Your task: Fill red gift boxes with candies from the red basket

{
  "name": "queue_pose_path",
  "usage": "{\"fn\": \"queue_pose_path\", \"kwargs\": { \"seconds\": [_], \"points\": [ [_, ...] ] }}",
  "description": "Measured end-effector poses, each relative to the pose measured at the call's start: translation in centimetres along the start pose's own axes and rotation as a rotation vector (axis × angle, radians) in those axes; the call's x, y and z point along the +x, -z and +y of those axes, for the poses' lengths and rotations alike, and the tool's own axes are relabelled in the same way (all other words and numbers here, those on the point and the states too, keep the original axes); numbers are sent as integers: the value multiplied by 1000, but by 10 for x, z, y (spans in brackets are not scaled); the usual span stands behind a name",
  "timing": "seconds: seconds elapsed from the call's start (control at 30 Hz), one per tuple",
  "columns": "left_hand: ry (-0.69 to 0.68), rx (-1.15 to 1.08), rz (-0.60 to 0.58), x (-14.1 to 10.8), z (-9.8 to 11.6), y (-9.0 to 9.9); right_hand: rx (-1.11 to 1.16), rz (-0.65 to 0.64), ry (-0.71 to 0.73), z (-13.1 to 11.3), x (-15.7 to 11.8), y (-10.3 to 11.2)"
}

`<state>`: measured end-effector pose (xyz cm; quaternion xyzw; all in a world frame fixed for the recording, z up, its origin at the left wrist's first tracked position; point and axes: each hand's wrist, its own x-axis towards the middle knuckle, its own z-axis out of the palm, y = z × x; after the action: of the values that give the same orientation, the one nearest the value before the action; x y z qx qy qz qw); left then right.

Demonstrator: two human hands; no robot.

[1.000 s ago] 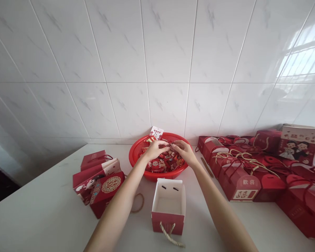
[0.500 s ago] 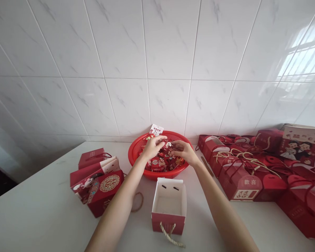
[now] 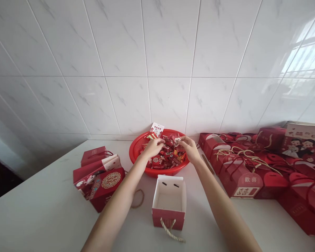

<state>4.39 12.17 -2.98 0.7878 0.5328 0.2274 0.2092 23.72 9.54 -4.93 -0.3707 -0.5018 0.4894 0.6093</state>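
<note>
A red plastic basket (image 3: 133, 154) full of red-wrapped candies (image 3: 159, 161) stands against the tiled wall. Over its right side, my right hand (image 3: 191, 148) pinches one candy in a red and white wrapper (image 3: 176, 140). Above the left part of the heap is my left hand (image 3: 154, 147), its fingertips pressed together; what they hold, if anything, is hidden. Nearer to me, between my forearms, an open red gift box (image 3: 168, 218) with a white inside and a cream rope handle (image 3: 170, 233) rests on the white table.
On the left, several red gift boxes (image 3: 107, 185) stand close together beside a thin brown loop (image 3: 138, 198). Many red boxes with rope handles (image 3: 241, 178) crowd the right side. A white printed card (image 3: 157, 128) sticks up at the basket's back rim.
My hands have moved apart a little above the candies. The right one now holds a candy up to the right, away from my left hand. The open box has stayed put.
</note>
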Motion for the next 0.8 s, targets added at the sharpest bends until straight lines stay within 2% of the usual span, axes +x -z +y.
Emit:
{"fn": "queue_pose_path", "kwargs": {
  "seconds": [0.13,0.23,0.53,0.8],
  "points": [
    [76,207,-278,1,-10,-5,130,58,-2,-2,2,2],
    [63,314,-377,0,-9,-8,194,50,-14,-5,1,2],
    [25,505,-432,0,5,-12,273,-8,-94,-10,-1,0],
    [16,615,-453,0,22,-21,352,39,-163,-11,-1,-1]
  ]
}}
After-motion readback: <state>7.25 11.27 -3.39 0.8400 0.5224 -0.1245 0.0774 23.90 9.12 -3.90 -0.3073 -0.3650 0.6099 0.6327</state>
